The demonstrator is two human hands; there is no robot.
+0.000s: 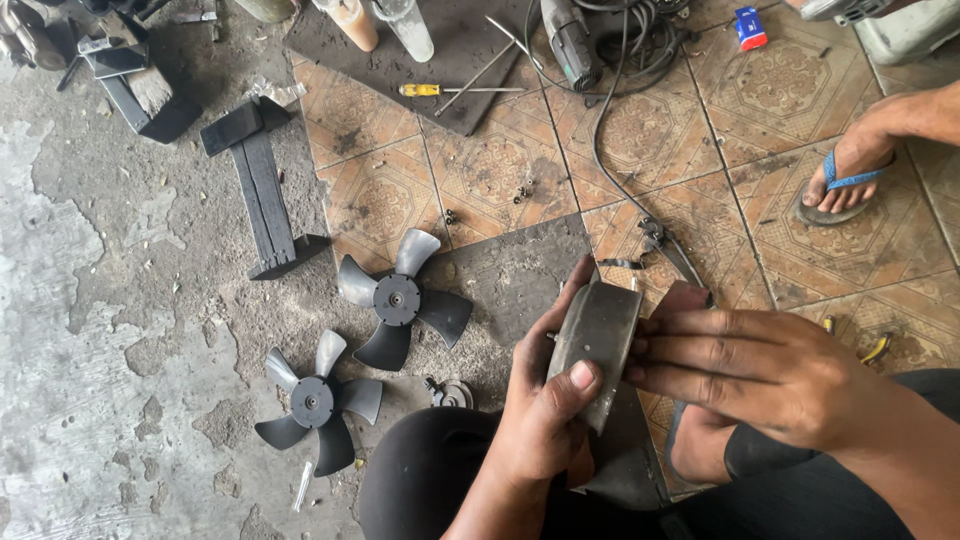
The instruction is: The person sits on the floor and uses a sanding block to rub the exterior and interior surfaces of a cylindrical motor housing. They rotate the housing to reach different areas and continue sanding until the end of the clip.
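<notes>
- Your left hand [545,405] gripped the dull grey, round metal motor housing [597,335] from below, thumb pressed on its face; it sat upright above your knees.
- Your right hand [745,370] lay flat against its right side, fingers spread, steadying it rather than clenching.
- It looked heavy, stiff and greasy, so the rim seemed the safest hold.
- Just beyond, two dark plastic five-bladed fans [400,298] lay on the floor, the nearer one [315,402] on bare concrete.
- Farther off you had a yellow-handled screwdriver [455,90] on a dark mat.
- Another person's foot in a blue sandal [845,180] stood well apart.
</notes>
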